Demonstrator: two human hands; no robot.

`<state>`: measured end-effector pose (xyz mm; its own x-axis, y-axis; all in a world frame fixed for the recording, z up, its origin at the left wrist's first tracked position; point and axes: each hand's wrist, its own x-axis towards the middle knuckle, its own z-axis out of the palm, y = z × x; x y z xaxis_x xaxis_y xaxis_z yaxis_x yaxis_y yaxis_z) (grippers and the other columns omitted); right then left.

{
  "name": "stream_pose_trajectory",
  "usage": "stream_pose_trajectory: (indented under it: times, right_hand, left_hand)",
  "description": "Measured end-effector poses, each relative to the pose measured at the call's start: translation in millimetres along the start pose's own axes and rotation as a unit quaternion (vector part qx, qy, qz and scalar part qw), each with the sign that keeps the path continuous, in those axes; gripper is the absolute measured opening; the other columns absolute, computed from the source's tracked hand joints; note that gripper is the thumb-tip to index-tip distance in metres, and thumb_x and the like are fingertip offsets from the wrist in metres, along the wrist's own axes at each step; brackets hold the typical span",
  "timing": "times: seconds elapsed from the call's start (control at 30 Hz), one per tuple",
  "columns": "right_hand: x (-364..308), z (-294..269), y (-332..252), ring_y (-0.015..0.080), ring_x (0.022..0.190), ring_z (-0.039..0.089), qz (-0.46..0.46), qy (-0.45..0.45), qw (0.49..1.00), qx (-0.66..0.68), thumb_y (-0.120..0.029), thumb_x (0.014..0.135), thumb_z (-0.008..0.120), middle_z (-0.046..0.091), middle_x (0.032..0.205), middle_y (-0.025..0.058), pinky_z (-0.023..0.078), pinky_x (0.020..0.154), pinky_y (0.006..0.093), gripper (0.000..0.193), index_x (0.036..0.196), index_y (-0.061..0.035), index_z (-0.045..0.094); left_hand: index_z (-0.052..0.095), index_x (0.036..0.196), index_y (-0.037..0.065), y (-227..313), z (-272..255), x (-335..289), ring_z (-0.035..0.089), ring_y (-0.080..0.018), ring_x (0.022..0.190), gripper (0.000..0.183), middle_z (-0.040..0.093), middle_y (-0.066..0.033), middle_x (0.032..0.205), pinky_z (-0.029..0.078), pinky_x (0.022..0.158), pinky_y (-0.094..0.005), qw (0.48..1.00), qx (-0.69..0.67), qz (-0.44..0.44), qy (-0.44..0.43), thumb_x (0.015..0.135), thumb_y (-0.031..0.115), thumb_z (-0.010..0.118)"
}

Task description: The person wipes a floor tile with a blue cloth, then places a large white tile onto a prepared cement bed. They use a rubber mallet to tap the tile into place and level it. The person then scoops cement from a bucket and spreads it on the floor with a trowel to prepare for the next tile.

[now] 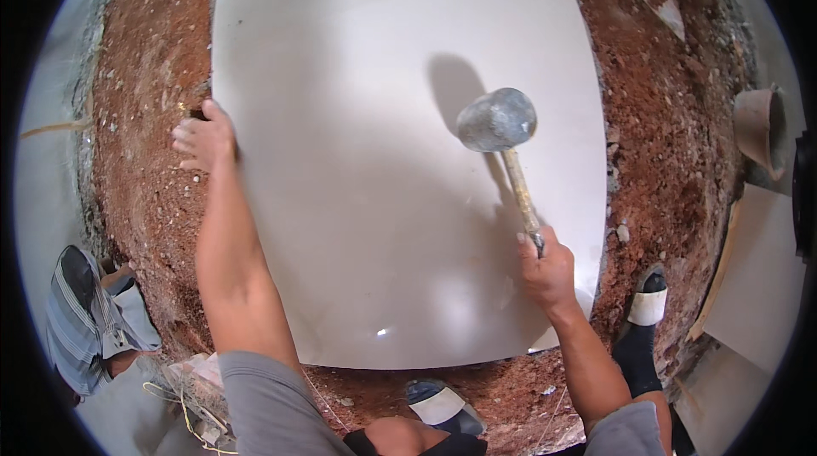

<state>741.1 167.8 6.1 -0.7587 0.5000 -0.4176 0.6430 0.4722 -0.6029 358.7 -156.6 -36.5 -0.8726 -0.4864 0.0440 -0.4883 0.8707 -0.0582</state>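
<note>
A large, glossy off-white tile (366, 200) lies in front of me on reddish soil. My left hand (204, 139) is at the tile's left edge, fingers spread over the soil side and thumb by the edge; it holds nothing. My right hand (547, 273) is wrapped round the handle of a rubber mallet (498, 120) with a grey head and a worn wooden handle. The mallet head hangs above the right half of the tile, apart from it, its shadow falling on the surface up and to the left.
Rough red soil (153, 166) with small stones borders the tile. A bucket (753, 128) and pale panels (753, 277) stand at the right. Striped cloth (72, 320) lies lower left, near rubble and string. My sandalled feet (438, 403) are at the near side and lower right.
</note>
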Motion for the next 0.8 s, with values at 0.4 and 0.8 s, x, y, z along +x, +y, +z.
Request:
stream_pose_trajectory:
  times: [0.4,0.8]
  right_hand:
    - [5.1,10.0,11.2,0.0206,0.051,0.054,-0.018,0.022,0.999,0.014,-0.030,0.096,0.054,0.055,0.059,0.0092,0.044,0.051,0.0345,0.030,0.093,-0.0004,0.056]
    - [11.2,-0.8,-15.2,0.0171,0.054,0.054,0.049,-0.031,0.998,0.029,-0.028,0.096,0.055,0.056,0.063,0.0091,0.045,0.053,0.0314,0.029,0.103,-0.0005,0.057]
  left_hand:
    - [0.022,0.149,0.007,86.7,11.0,-34.4,0.008,-0.0260,0.146,0.086,0.016,-0.0105,0.157,0.005,0.117,-0.0498,0.962,-0.086,0.257,-0.033,0.090,0.069,0.021]
    - [0.028,0.148,0.011,158.6,3.2,-137.6,0.015,-0.0192,0.145,0.059,0.021,-0.0019,0.156,0.011,0.118,-0.0475,0.901,-0.074,0.428,-0.020,0.099,0.044,0.023]
